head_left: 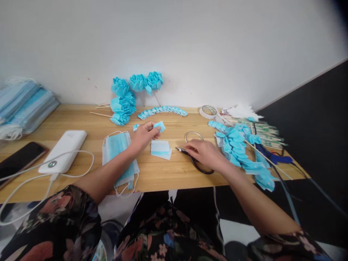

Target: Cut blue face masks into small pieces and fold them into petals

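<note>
My left hand (144, 135) pinches a small folded blue mask piece (159, 125) just above the wooden table (168, 174). Below it lies a small stack of cut blue and white squares (160, 149). My right hand (204, 153) rests on black-handled scissors (196, 162) lying flat on the table, fingers curled over the handles. A few blue face masks (121, 154) lie under my left forearm near the front edge.
Blue folded flowers on sticks (137, 88) lean on the wall, with a curved petal strip (162, 110) before them. A tape roll (208, 111), petal chains (239, 148) and sticks lie right. A power bank (63, 150), phone (19, 157) and mask pile (23, 107) lie left.
</note>
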Demonstrator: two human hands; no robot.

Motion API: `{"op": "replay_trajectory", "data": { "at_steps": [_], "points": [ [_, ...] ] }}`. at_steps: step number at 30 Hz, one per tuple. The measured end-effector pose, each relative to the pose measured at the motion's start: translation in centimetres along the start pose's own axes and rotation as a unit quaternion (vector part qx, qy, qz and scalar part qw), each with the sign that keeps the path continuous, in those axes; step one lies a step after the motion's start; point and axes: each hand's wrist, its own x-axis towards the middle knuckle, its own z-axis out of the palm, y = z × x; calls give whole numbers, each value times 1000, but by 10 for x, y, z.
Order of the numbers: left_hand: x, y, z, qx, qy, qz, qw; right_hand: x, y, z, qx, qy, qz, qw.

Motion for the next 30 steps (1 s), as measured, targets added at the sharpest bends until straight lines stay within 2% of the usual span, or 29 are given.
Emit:
{"op": "replay_trajectory", "data": {
  "at_steps": [4, 11, 17, 21, 24, 27, 30],
  "points": [
    [-1, 1, 1, 6, -5, -2, 1000, -14, 2, 19, -19, 52, 0, 998],
    [-1, 0, 2, -4, -10, 2, 1000, -9, 1, 35, -27, 122, 10, 992],
    [-3, 3, 3, -10, -16, -2, 1000, -7, 7, 37, 117, 113, 115, 980],
    [-4, 3, 4, -27, -49, -30, 998, -3, 5, 25, 195, 133, 128, 963],
    [-6, 4, 6, -34, -77, -48, 995, 7, -4, 10, 213, 194, 85, 954],
    [-9, 9, 7, -30, -86, -54, 994, 25, -18, -3, 168, 269, -29, 948],
    [-11, 14, 8, -29, -92, -61, 993, 44, -28, -6, 104, 318, -139, 932]
  ]
}}
